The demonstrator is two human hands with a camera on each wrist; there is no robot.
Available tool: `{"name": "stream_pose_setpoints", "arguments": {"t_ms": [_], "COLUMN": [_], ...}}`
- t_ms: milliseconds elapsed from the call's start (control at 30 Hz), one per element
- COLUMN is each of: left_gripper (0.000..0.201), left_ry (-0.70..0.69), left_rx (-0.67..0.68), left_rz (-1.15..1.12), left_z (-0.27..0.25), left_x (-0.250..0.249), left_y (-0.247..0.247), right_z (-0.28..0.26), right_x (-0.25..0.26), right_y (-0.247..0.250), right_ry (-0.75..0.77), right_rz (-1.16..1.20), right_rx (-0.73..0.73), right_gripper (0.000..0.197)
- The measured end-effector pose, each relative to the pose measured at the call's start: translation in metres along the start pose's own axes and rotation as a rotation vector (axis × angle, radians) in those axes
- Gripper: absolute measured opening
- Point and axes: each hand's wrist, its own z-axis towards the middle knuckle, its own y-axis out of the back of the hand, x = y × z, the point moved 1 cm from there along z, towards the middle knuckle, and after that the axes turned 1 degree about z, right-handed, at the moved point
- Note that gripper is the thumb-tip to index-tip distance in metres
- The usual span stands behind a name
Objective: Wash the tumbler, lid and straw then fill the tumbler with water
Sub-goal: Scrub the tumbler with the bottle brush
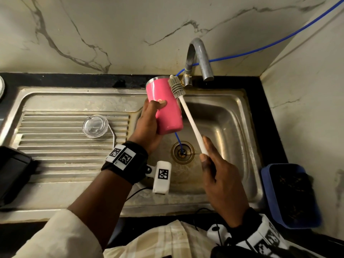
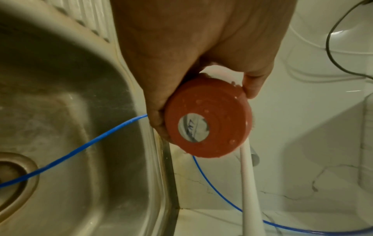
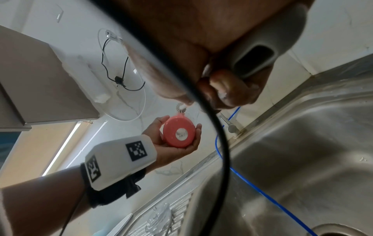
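My left hand [image 1: 150, 123] grips the pink tumbler [image 1: 163, 107] over the sink basin, mouth tilted away toward the wall. Its round base [image 2: 207, 118] faces the left wrist camera, and the right wrist view shows that base [image 3: 178, 133] too. My right hand [image 1: 216, 164] holds the white handle of a bottle brush [image 1: 191, 123]. The grey bristle head [image 1: 176, 86] lies against the tumbler's outer side near the rim. The clear lid [image 1: 95, 126] rests on the ribbed drainboard, with the metal straw [image 1: 112, 135] just right of it.
The steel sink basin [image 1: 227, 123] has a drain [image 1: 182, 152] with a blue tube [image 1: 178, 140] running into it. A curved tap [image 1: 199, 58] stands behind the basin. A blue tub [image 1: 290, 196] sits at right, a black object [image 1: 13, 172] at left.
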Motion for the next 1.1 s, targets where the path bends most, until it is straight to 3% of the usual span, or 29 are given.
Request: {"name": "stream_pose_setpoints", "arguments": {"t_ms": [200, 300, 433, 567, 833, 1100], "left_gripper": [0.093, 0.1, 0.078, 0.047, 0.072, 0.054], "left_ry": [-0.039, -0.043, -0.047, -0.015, -0.042, -0.006], "left_rx": [-0.099, -0.115, -0.157, -0.09, -0.195, -0.095], "left_rz": [-0.124, -0.141, -0.08, 0.0, -0.081, -0.059], "left_z": [0.006, 0.007, 0.004, -0.005, 0.0, -0.011], "left_x": [-0.013, -0.015, -0.014, -0.006, -0.016, -0.005], "left_y": [0.003, 0.002, -0.001, -0.015, 0.0, -0.017], "right_z": [-0.009, -0.021, -0.029, -0.021, -0.044, -0.022], "right_x": [0.001, 0.005, 0.003, 0.008, 0.0, 0.009], "right_y": [0.017, 0.023, 0.028, 0.025, 0.023, 0.014], "right_ry": [0.017, 0.057, 0.056, 0.071, 0.012, 0.026], "right_rz": [0.01, -0.03, -0.056, -0.069, -0.063, -0.041], "right_rx": [0.017, 0.118, 0.183, 0.133, 0.191, 0.13], "right_gripper": [0.053, 0.06, 0.059, 0.059, 0.065, 0.062]}}
